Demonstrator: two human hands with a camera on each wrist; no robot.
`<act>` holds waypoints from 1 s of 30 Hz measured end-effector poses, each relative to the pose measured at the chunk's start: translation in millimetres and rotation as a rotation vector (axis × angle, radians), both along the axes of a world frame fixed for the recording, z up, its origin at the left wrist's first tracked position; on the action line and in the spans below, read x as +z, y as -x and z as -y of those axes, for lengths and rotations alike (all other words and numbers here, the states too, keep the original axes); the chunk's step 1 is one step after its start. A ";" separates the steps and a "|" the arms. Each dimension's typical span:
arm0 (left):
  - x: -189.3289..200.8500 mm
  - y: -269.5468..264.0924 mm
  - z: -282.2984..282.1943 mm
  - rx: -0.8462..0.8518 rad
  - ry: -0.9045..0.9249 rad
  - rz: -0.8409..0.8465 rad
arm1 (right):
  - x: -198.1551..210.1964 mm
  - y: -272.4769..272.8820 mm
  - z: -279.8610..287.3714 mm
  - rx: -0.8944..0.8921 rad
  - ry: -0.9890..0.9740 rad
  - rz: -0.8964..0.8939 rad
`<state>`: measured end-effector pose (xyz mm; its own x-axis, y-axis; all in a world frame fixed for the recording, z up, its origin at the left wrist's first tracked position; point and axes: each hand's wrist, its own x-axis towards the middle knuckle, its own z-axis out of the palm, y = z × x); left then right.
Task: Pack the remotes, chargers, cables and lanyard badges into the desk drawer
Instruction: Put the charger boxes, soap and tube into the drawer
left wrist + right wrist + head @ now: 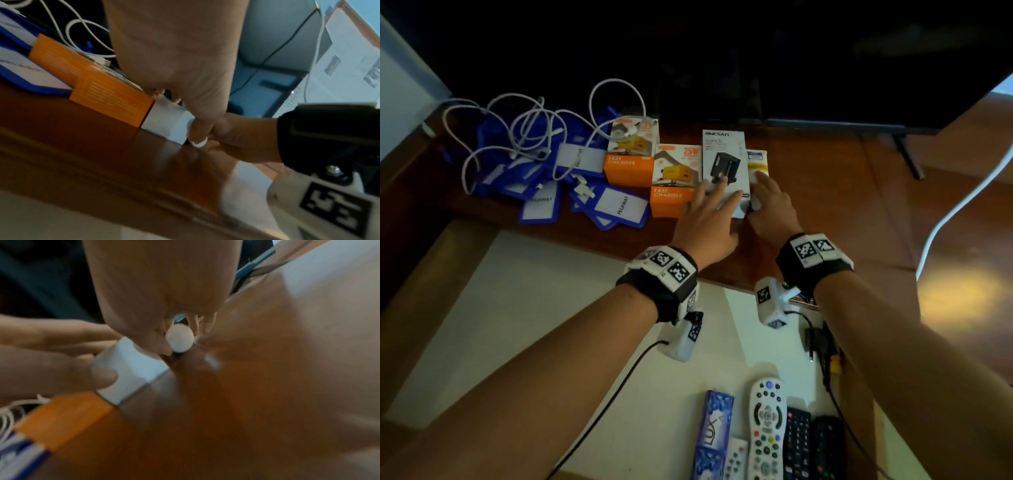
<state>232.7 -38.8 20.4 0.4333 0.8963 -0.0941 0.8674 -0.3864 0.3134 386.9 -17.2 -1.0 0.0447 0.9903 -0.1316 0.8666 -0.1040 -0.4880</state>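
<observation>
A white ONESAM charger box (726, 161) lies on the brown desk top (825, 205). My left hand (709, 205) grips it, fingers over its top and thumb (198, 129) against its near end (168, 123). Just right of it, my right hand (770, 198) curls round a white tube with a yellow label (756, 164); its round cap (179, 340) shows between the fingers. Two orange charger boxes (674, 185) sit to the left, then blue lanyard badges (619, 205) and tangled white cables (534, 130). Several remotes (767, 428) lie in the open white drawer (551, 325).
A blue Lux soap box (714, 431) and a black adapter (818, 339) also lie in the drawer. A dark TV (859, 68) stands behind the boxes, its stand leg (909, 154) at the right. A thick white cable (955, 212) runs down the right side.
</observation>
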 end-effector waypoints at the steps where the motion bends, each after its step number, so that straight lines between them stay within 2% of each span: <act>1: -3.9 -2.8 4.0 -0.012 -0.019 -0.030 | 2.2 -1.2 10.1 -0.004 -0.009 0.028; 5: -10.8 -16.1 28.9 0.017 -0.138 -0.055 | -4.5 -6.8 51.2 -0.109 -0.112 0.105; 8: -11.7 -31.6 48.2 0.088 -0.239 0.007 | -11.7 -9.7 82.4 -0.219 -0.238 0.158; 11: -10.5 -45.9 56.3 0.208 -0.270 0.077 | -12.1 -12.3 112.7 -0.300 -0.307 0.135; 15: -5.5 -56.6 49.4 0.406 -0.137 0.096 | -12.1 -18.6 155.7 -0.388 -0.261 0.089; 18: -7.2 -56.4 56.8 0.433 -0.072 0.140 | -14.7 -23.1 191.7 -0.487 -0.238 0.003; 21: -8.4 -51.4 68.0 0.481 -0.050 0.182 | -20.0 -27.0 228.9 -0.587 -0.185 -0.160; 26: 10.8 -62.5 60.8 0.568 -0.100 0.166 | -16.5 -33.3 261.8 -0.586 -0.158 -0.333; 30: 16.0 -74.9 42.4 0.568 0.040 0.194 | -6.7 -49.2 269.1 -0.554 -0.096 -0.352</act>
<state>307.6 -81.1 36.4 -0.1002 0.9900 -0.0997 0.8601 0.1366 0.4916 436.0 -286.3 -7.8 0.5215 0.8411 -0.1436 0.4846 -0.4305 -0.7614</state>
